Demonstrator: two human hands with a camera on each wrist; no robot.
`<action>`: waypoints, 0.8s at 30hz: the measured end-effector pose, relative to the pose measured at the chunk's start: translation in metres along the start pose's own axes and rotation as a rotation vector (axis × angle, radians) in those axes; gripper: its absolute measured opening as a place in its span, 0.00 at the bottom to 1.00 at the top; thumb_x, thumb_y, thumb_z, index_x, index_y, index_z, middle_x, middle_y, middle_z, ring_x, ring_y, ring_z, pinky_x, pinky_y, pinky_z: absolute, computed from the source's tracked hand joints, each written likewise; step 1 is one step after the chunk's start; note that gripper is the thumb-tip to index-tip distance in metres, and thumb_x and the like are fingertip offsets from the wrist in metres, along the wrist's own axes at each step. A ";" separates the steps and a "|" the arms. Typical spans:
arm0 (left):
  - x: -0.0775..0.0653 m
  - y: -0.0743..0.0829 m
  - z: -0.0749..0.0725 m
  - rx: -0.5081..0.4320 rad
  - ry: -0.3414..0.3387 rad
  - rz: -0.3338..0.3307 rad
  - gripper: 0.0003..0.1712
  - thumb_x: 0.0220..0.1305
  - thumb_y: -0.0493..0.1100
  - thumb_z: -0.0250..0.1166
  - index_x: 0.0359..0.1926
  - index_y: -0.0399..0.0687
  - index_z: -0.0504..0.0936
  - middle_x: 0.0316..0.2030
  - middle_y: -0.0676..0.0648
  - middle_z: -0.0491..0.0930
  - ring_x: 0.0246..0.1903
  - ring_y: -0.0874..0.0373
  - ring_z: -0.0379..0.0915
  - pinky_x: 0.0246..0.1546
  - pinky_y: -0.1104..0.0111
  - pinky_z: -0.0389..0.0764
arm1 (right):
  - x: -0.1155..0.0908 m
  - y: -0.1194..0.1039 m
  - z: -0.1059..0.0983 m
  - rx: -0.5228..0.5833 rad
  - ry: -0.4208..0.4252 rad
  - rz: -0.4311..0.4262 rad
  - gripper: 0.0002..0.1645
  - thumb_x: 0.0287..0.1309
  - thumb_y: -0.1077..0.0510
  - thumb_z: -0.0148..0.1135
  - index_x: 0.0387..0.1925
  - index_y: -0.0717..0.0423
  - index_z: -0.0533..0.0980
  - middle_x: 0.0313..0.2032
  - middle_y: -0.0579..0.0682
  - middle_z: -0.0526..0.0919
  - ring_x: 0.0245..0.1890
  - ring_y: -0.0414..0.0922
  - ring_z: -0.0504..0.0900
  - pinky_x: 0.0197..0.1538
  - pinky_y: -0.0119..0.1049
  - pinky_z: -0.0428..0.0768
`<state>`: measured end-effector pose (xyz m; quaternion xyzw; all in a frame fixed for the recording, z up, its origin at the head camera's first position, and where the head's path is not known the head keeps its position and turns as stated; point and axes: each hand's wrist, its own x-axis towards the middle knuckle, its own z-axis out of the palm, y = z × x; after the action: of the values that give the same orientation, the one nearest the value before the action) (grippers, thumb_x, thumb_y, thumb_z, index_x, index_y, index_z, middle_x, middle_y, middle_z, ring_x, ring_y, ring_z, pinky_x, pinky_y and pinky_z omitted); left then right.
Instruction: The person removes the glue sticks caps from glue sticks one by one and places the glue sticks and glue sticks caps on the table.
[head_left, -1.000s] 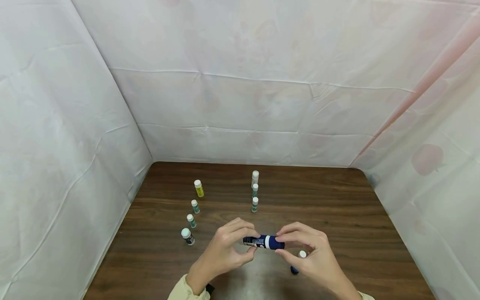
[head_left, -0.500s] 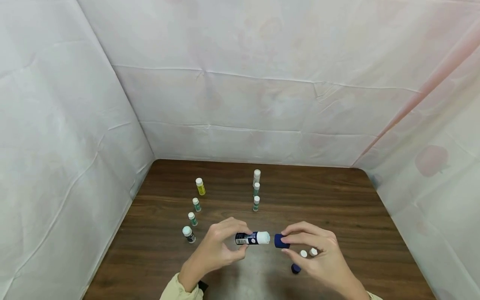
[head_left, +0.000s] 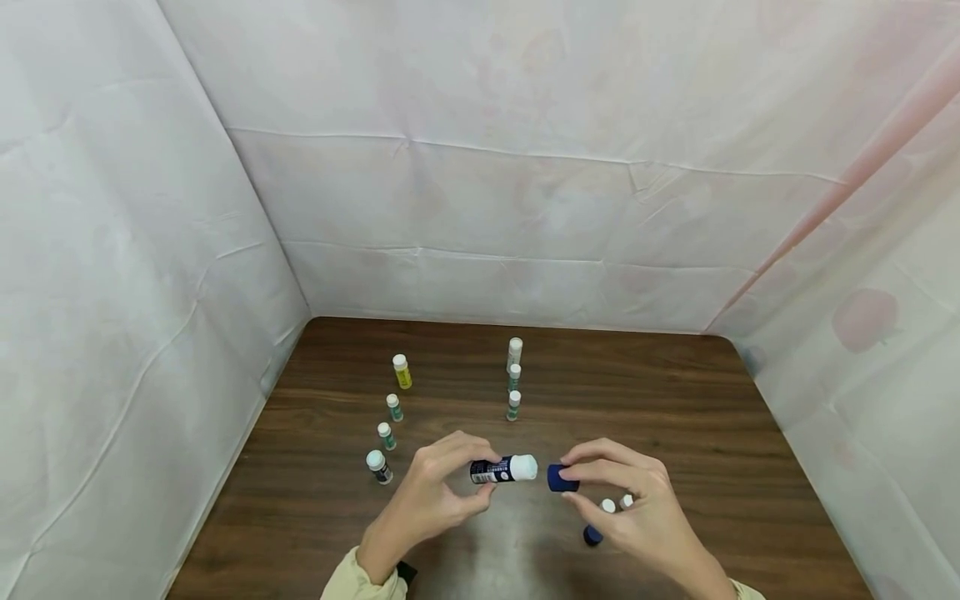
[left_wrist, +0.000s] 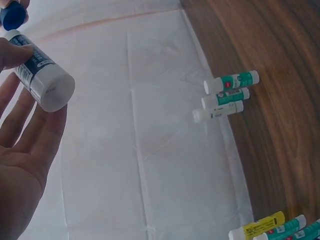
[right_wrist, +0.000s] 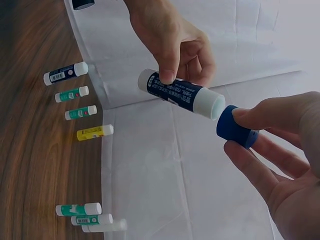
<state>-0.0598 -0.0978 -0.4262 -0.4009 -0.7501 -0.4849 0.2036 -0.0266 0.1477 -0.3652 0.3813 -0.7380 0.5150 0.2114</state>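
Observation:
My left hand (head_left: pixel 438 483) holds a glue stick (head_left: pixel 491 471) level above the table, thumb and fingers around its dark blue label. Its bare white end faces right in the head view. The fingertips of my right hand (head_left: pixel 630 492) pinch a blue cap (head_left: pixel 561 478), with a small gap between it and the glue stick. In the right wrist view the cap (right_wrist: pixel 234 127) lies close by the open white end of the glue stick (right_wrist: pixel 175 94). From the left wrist view the pale base of the glue stick (left_wrist: pixel 55 92) shows.
On the brown table (head_left: pixel 645 383) a left row holds a yellow glue stick (head_left: pixel 402 372), green ones and a dark blue one (head_left: pixel 379 467). Several more stand in a middle row (head_left: pixel 513 406). White tops (head_left: pixel 607 505) and a dark blue round piece (head_left: pixel 592 535) sit beside my right hand.
The blue cap has come off the glue stick: one second ago it was on. My left hand has shifted slightly left with the stick, my right hand slightly right.

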 end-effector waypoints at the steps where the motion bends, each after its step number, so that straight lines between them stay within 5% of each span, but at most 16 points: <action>1: 0.002 0.004 -0.001 -0.003 0.005 -0.002 0.22 0.34 0.24 0.71 0.36 0.43 0.81 0.34 0.47 0.81 0.32 0.58 0.76 0.33 0.77 0.77 | 0.000 0.000 0.000 -0.002 -0.001 0.006 0.28 0.25 0.82 0.70 0.34 0.58 0.82 0.36 0.56 0.81 0.31 0.44 0.82 0.36 0.25 0.80; 7: 0.011 0.019 -0.006 -0.019 0.043 -0.022 0.23 0.34 0.22 0.70 0.37 0.38 0.80 0.34 0.45 0.81 0.31 0.55 0.77 0.32 0.74 0.78 | -0.003 0.002 0.000 -0.007 -0.008 0.020 0.28 0.25 0.83 0.69 0.34 0.59 0.82 0.36 0.56 0.80 0.32 0.45 0.82 0.35 0.25 0.80; 14: 0.009 0.011 -0.003 -0.033 0.114 -0.050 0.24 0.33 0.20 0.70 0.38 0.34 0.79 0.33 0.42 0.81 0.30 0.52 0.78 0.29 0.63 0.81 | -0.016 0.015 0.001 0.030 -0.029 0.070 0.27 0.28 0.84 0.69 0.34 0.60 0.82 0.37 0.58 0.79 0.34 0.45 0.82 0.33 0.33 0.83; 24: 0.002 -0.011 0.004 -0.020 0.221 -0.240 0.22 0.35 0.20 0.71 0.37 0.33 0.79 0.32 0.41 0.81 0.31 0.48 0.79 0.29 0.55 0.82 | -0.040 0.040 0.003 0.047 -0.098 0.227 0.22 0.39 0.78 0.70 0.37 0.57 0.82 0.42 0.52 0.79 0.39 0.45 0.82 0.36 0.36 0.83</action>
<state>-0.0693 -0.0960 -0.4333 -0.2546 -0.7608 -0.5543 0.2215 -0.0326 0.1656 -0.4190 0.3247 -0.7738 0.5333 0.1064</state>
